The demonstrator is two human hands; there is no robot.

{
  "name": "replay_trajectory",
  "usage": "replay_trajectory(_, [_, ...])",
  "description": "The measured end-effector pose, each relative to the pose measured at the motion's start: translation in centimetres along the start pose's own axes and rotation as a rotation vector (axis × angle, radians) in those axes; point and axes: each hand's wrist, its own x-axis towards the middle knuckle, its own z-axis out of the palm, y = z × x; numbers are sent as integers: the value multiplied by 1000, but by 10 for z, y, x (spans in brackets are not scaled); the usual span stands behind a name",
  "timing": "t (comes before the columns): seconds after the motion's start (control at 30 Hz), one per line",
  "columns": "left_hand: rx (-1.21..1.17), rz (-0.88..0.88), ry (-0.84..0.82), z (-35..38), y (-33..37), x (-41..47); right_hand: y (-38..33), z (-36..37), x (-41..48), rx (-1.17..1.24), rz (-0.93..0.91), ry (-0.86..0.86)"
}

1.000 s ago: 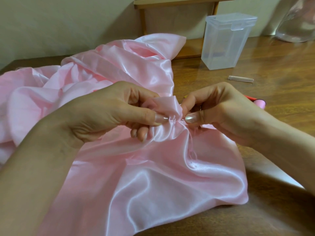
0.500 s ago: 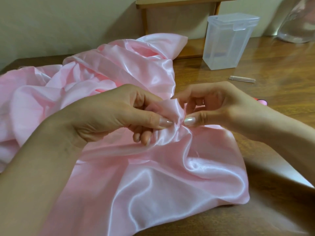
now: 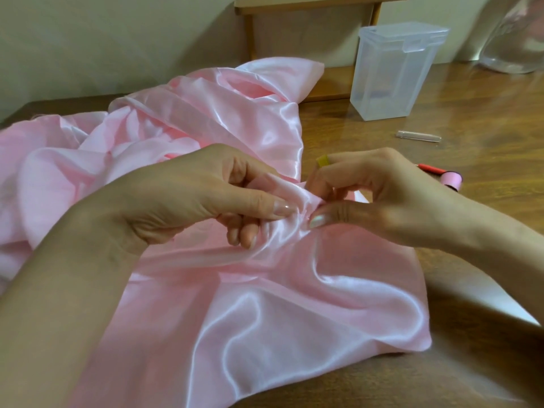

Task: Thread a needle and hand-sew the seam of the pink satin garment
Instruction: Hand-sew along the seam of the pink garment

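Around: a clear plastic box stood upright with its lid closed on the wooden table, far right of the cloth. A small clear tube lay flat on the table near the box. A pink spool of thread and a red stick sat just past the right wrist. A wooden frame leaned at the wall, and a glass jar stood in the far right corner.
In the way: both hands covered the bunched spot, so the stitches there could not be seen.
Garment place: the garment lay heaped on the table from the far left to the near right, under both hands.
Garment lie: its long run went slantwise, far left to near right, ending in a flat corner by the right forearm. The gathered fold stood up between the thumbs, running left to right.
Left hand: thumb and forefinger pinched the fold, with the other fingers curled under it.
Right hand: thumb and forefinger pinched the same fold from the other side. A yellow band sat on one raised finger. Whether a needle lay in that pinch could not be told.
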Motion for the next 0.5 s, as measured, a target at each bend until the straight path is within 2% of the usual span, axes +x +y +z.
replay_trajectory(0.13, [-6, -11, 41, -3, -3, 1, 2, -2, -1, -68, -22, 4])
replay_trajectory(0.23, [-2, -21, 49, -3, -3, 2, 4, 1, 0, -177, -106, -16])
replay_trajectory(0.43, [-20, -3, 34, 0, 0, 1, 1, 5, 0, -525, -302, 142])
replay_trajectory(0.5, [-27, -4, 40, 0, 0, 1, -3, 5, -2, -490, -315, 115])
